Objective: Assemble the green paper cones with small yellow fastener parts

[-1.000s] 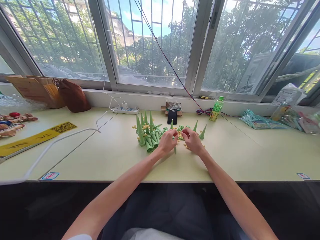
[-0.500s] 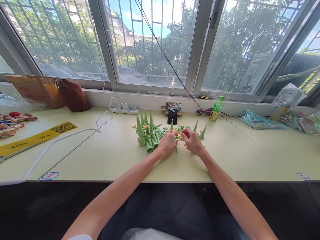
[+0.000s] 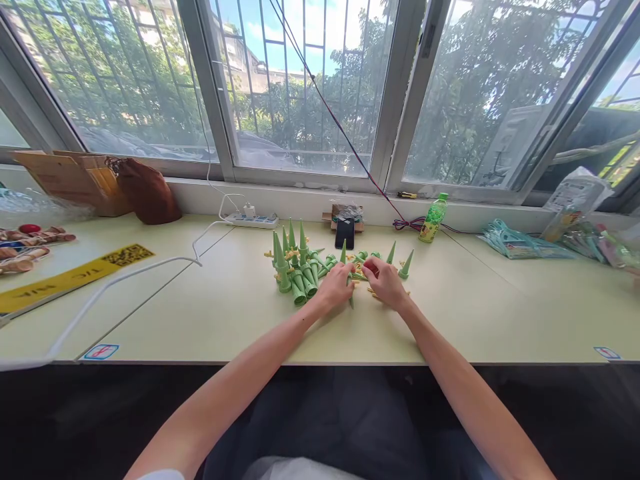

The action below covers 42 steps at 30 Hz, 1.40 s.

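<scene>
Grey metal window frames (image 3: pixel 407 100) across the back, with a long, pale yellow table (image 3: pixel 200 313) below. On the table, left of the hands, a big bunch of light green plastic cones (image 3: pixel 283 277), some standing tall, some lying down with round open ends toward the near edge. Next in size, two bare hands, close but not touching. Left hand (image 3: pixel 336 285) curled round one thin green plastic cone (image 3: pixel 351 301); right hand (image 3: pixel 386 281) just to the right, fingertips drawn close to each other. Cannot tell about any little thing inside that pinch. Past the hands, near the wall, a flat black phone (image 3: pixel 345 235). Held cone at the right side of the left hand, long way running front to back, thin tip toward the near edge, wide end mostly hidden. Left hand nearer, right on it; right hand beside, with a small gap between. Smallest of all, thin yellow pegs (image 3: pixel 373 293), likely plastic, loose between the hands and by the right palm. Compared with half a second ago, more of the cone's tip out below the left hand; right hand in nearly the same place.
</scene>
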Tool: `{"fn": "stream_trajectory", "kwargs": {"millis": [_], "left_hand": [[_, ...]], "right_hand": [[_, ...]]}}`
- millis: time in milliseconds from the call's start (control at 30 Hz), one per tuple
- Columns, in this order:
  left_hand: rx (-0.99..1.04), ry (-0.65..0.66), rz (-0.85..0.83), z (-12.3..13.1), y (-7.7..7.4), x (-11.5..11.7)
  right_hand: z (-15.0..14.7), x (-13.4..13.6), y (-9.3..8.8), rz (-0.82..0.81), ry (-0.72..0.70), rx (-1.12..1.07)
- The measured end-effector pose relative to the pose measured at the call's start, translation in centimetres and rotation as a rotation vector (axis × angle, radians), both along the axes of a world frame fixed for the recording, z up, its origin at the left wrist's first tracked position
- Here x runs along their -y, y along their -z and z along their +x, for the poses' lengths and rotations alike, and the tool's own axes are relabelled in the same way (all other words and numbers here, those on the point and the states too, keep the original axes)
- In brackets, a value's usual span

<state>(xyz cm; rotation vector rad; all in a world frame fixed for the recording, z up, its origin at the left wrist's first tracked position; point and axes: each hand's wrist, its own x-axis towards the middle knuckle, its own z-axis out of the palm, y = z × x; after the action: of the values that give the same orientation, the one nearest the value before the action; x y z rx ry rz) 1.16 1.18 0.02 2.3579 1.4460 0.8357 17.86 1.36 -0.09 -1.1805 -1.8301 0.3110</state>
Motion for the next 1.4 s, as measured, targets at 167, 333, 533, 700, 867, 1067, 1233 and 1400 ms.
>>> {"fn": "stream_trajectory", "kwargs": {"millis": [167,333,533,700,867,1067,1233,1400], "left_hand": [[0.050,0.015,0.046,0.09,0.24,-0.19],[0.148,0.047,0.100,0.31,0.21,-0.25],[0.184,0.081,0.101,0.42,0.26,-0.24],[0.206,0.072,0.094,0.41,0.46,-0.33],[0.211,0.068,0.069,0.40,0.61,-0.50],[0.209,0.069,0.059,0.37,0.61,-0.53],[0.199,0.064,0.057,0.33,0.53,-0.47],[0.189,0.056,0.043,0.30,0.48,-0.38]], "right_hand": [[0.05,0.00,0.02,-0.002,-0.001,0.004],[0.06,-0.04,0.03,-0.008,0.004,0.012],[0.02,0.10,-0.17,-0.013,0.005,0.020],[0.01,0.18,-0.24,-0.008,0.023,0.023],[0.11,0.00,-0.01,0.001,0.035,0.033],[0.16,-0.14,0.16,-0.006,0.046,0.048],[0.09,-0.05,0.04,0.000,0.053,0.055],[0.05,0.03,-0.11,0.003,0.058,0.049]]}}
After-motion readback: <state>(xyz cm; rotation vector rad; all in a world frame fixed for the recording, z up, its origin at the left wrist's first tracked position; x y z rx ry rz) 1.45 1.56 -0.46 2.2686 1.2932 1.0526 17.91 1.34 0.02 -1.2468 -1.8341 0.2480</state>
